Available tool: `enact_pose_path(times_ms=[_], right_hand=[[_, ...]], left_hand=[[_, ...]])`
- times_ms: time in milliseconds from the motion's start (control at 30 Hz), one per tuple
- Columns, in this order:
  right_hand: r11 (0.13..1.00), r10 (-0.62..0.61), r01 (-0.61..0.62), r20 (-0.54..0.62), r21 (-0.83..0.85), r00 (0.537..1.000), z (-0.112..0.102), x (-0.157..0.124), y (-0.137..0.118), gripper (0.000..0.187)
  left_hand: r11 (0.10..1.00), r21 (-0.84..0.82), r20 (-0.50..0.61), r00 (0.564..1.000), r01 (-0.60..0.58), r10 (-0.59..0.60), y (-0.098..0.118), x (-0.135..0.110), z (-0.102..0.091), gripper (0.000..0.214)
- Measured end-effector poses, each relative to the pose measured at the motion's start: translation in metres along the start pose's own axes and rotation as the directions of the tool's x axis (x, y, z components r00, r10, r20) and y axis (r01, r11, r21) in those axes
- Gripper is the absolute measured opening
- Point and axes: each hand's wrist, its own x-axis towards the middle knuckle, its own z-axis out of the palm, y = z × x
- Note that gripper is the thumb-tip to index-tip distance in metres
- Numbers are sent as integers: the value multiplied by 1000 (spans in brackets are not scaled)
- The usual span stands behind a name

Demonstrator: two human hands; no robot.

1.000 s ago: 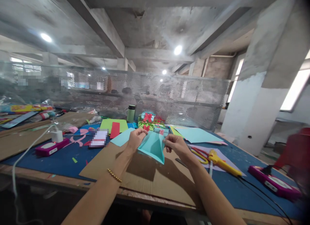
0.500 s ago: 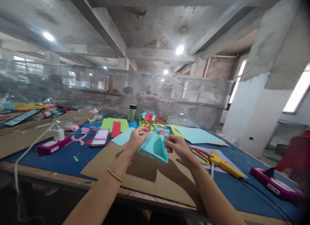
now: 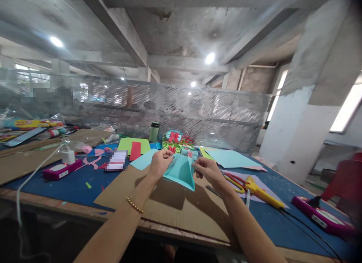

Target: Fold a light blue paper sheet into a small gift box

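Note:
A folded piece of light blue paper (image 3: 181,172) hangs between my two hands, a little above a brown cardboard sheet (image 3: 169,206). My left hand (image 3: 160,163) pinches its upper left corner, fingers closed. My right hand (image 3: 206,168) pinches the upper right corner, fingers closed too. The paper's point hangs down toward me. A beaded bracelet sits on my left wrist.
A blue mat (image 3: 73,185) covers the table. Red scissors (image 3: 234,180) and a yellow glue gun (image 3: 261,191) lie to the right, magenta devices (image 3: 60,170) (image 3: 324,217) at both sides. Coloured paper sheets (image 3: 132,145), a green cup (image 3: 154,132) and paper crafts (image 3: 175,141) stand behind, before a mesh screen.
The paper has been turned and pulled slightly between my hands; both hands stay at about the same place above the cardboard.

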Motion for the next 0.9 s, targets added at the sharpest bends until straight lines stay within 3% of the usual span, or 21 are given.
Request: enact_pose_path(times_ms=[900], right_hand=[[998, -11, 12, 14, -60, 1000, -1, 2, 8, 23]], left_hand=[[998, 60, -24, 1000, -3, 4, 1, 0, -1, 23]])
